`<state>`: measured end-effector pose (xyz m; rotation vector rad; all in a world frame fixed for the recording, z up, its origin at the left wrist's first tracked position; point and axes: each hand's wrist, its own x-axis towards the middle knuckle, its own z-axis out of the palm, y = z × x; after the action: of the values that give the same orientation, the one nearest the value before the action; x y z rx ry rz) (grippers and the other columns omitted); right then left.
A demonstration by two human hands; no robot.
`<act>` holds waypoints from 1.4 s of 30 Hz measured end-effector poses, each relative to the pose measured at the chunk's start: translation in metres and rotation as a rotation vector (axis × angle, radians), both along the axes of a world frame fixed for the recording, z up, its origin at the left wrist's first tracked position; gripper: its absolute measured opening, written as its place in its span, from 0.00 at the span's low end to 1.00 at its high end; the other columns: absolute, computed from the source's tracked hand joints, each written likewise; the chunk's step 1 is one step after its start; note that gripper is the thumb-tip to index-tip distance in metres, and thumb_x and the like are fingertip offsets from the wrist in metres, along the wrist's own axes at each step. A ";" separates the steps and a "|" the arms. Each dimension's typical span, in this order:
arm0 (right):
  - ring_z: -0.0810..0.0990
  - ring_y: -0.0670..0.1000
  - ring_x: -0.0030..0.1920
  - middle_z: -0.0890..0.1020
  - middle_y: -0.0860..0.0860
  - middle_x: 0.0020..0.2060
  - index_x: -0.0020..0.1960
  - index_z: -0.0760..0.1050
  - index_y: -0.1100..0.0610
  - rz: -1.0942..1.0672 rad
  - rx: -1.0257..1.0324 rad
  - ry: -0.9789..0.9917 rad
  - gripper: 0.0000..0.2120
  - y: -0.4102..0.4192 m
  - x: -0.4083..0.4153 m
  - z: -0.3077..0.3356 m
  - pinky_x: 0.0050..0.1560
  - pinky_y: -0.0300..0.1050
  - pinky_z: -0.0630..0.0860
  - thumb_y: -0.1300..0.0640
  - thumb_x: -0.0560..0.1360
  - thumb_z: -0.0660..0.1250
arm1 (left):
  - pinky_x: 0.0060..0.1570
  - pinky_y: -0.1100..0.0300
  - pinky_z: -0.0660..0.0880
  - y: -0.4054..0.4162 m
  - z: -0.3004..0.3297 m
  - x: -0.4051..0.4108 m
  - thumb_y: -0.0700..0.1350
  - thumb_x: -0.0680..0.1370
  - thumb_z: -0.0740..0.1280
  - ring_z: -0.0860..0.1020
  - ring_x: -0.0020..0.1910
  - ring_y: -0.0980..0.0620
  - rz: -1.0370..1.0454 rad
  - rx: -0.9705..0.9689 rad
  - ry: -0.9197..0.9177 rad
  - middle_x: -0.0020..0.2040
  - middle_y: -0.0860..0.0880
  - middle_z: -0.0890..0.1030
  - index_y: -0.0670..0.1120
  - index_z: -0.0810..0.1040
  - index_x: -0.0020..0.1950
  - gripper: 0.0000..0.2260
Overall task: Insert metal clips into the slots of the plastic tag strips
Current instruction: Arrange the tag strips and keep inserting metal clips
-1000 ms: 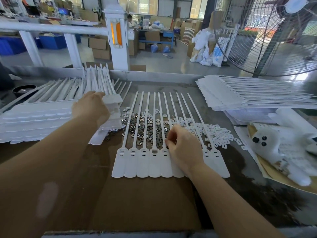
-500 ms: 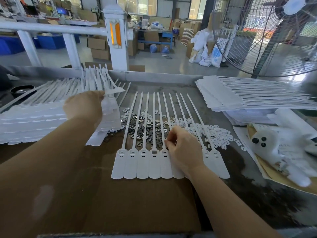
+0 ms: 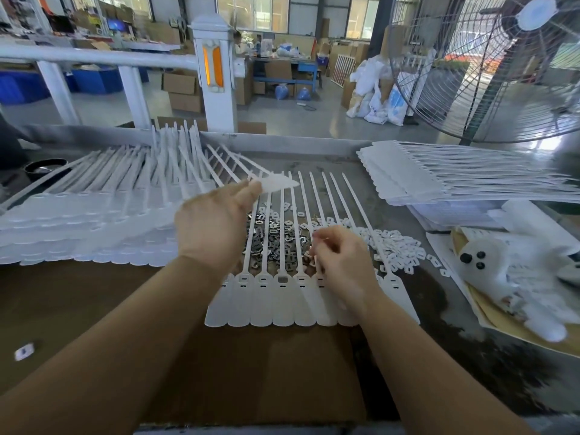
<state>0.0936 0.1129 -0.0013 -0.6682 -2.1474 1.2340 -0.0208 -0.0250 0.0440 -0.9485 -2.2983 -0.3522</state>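
A row of white plastic tag strips (image 3: pixel 266 299) lies on brown cardboard (image 3: pixel 251 372), heads toward me, tails pointing away. One head slot holds a metal clip (image 3: pixel 283 280); the slots beside it look bare. A pile of loose metal clips (image 3: pixel 276 243) lies under the tails. My left hand (image 3: pixel 213 227) is raised above the pile and pinches the head of a white tag strip (image 3: pixel 279 185) taken from the left stack. My right hand (image 3: pixel 342 262) hovers over the row's right part with curled fingers; what it pinches is blurred.
A big stack of tag strips (image 3: pixel 78 221) fills the left side, another stack (image 3: pixel 439 177) sits back right. Small white plastic pieces (image 3: pixel 398 249) are heaped right of the clips. A white plush toy (image 3: pixel 502 271) lies at right. A large fan (image 3: pixel 489 67) stands behind.
My left hand left the left stack and swung right and up, carrying a tag strip over the clip pile. My right hand lifted slightly off the row.
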 end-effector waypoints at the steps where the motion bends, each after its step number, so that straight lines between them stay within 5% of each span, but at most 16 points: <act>1: 0.81 0.44 0.39 0.82 0.49 0.40 0.50 0.76 0.54 -0.008 -0.122 0.062 0.07 0.001 0.000 0.004 0.36 0.35 0.77 0.56 0.79 0.60 | 0.28 0.65 0.69 0.000 -0.003 0.010 0.31 0.70 0.70 0.81 0.34 0.50 -0.051 0.000 0.027 0.56 0.53 0.82 0.52 0.78 0.62 0.24; 5: 0.84 0.48 0.37 0.85 0.54 0.38 0.47 0.77 0.56 -0.004 -0.604 0.159 0.19 0.003 -0.001 0.021 0.35 0.39 0.79 0.45 0.80 0.54 | 0.43 0.57 0.79 0.005 -0.025 0.033 0.29 0.64 0.73 0.83 0.47 0.51 -0.183 0.021 0.054 0.54 0.50 0.83 0.48 0.81 0.58 0.26; 9: 0.85 0.54 0.40 0.85 0.57 0.38 0.46 0.79 0.56 0.089 -0.769 0.013 0.24 0.012 0.000 0.030 0.35 0.43 0.80 0.38 0.77 0.55 | 0.46 0.51 0.79 0.011 -0.037 0.044 0.29 0.63 0.72 0.83 0.47 0.47 -0.278 0.041 0.109 0.49 0.44 0.84 0.42 0.84 0.52 0.19; 12: 0.85 0.54 0.41 0.85 0.57 0.41 0.52 0.78 0.61 0.105 -0.811 0.005 0.15 0.016 0.004 0.035 0.34 0.42 0.79 0.50 0.75 0.67 | 0.45 0.52 0.80 0.012 -0.038 0.051 0.35 0.69 0.61 0.83 0.47 0.48 -0.323 0.002 0.106 0.49 0.45 0.84 0.43 0.84 0.51 0.16; 16: 0.84 0.55 0.46 0.83 0.59 0.47 0.57 0.76 0.65 0.056 -0.818 0.037 0.12 0.020 0.009 0.034 0.39 0.43 0.81 0.71 0.74 0.64 | 0.45 0.51 0.80 0.012 -0.038 0.059 0.33 0.62 0.76 0.83 0.48 0.46 -0.341 -0.093 0.082 0.50 0.44 0.84 0.43 0.84 0.52 0.19; 20: 0.83 0.56 0.45 0.82 0.61 0.49 0.58 0.74 0.65 0.016 -0.773 0.058 0.14 0.024 0.018 0.037 0.36 0.43 0.81 0.73 0.73 0.62 | 0.54 0.54 0.76 0.012 -0.034 0.064 0.38 0.61 0.79 0.80 0.57 0.47 -0.243 -0.181 -0.037 0.58 0.46 0.81 0.46 0.79 0.61 0.28; 22: 0.83 0.55 0.44 0.81 0.60 0.48 0.59 0.73 0.65 -0.022 -0.740 0.058 0.15 0.030 0.024 0.039 0.34 0.43 0.81 0.73 0.73 0.62 | 0.70 0.52 0.61 0.012 -0.035 0.061 0.40 0.74 0.68 0.65 0.71 0.48 -0.183 -0.258 -0.102 0.73 0.48 0.66 0.51 0.61 0.75 0.31; 25: 0.83 0.55 0.42 0.81 0.60 0.47 0.58 0.73 0.65 -0.073 -0.742 0.067 0.14 0.040 0.034 0.039 0.32 0.43 0.80 0.74 0.73 0.62 | 0.73 0.49 0.46 0.008 -0.041 0.052 0.42 0.80 0.55 0.50 0.76 0.48 -0.089 -0.337 -0.143 0.78 0.50 0.51 0.56 0.41 0.76 0.31; 31: 0.84 0.50 0.32 0.83 0.54 0.36 0.44 0.75 0.60 -0.149 -0.711 0.091 0.11 0.052 0.062 0.032 0.29 0.40 0.78 0.74 0.73 0.61 | 0.73 0.43 0.44 0.007 -0.041 0.047 0.41 0.80 0.52 0.47 0.77 0.47 -0.140 -0.412 -0.219 0.78 0.51 0.47 0.61 0.34 0.73 0.32; 36: 0.80 0.50 0.40 0.78 0.50 0.40 0.49 0.75 0.59 -0.228 -0.490 -0.046 0.12 0.048 0.074 0.028 0.28 0.38 0.78 0.72 0.71 0.64 | 0.72 0.43 0.52 0.007 -0.045 0.055 0.43 0.79 0.57 0.54 0.74 0.47 -0.246 -0.446 -0.238 0.76 0.51 0.54 0.63 0.36 0.73 0.35; 42: 0.77 0.50 0.50 0.77 0.49 0.48 0.58 0.76 0.55 -0.235 0.018 -0.427 0.19 0.047 0.084 0.031 0.49 0.44 0.73 0.63 0.68 0.69 | 0.71 0.44 0.55 0.003 -0.052 0.058 0.52 0.81 0.53 0.57 0.71 0.47 -0.306 -0.475 -0.240 0.72 0.51 0.57 0.62 0.37 0.73 0.29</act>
<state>0.1780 0.1601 0.0297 -1.2292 -2.3236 1.0118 0.0375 -0.0217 -0.0076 -1.5773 -2.5092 -0.0380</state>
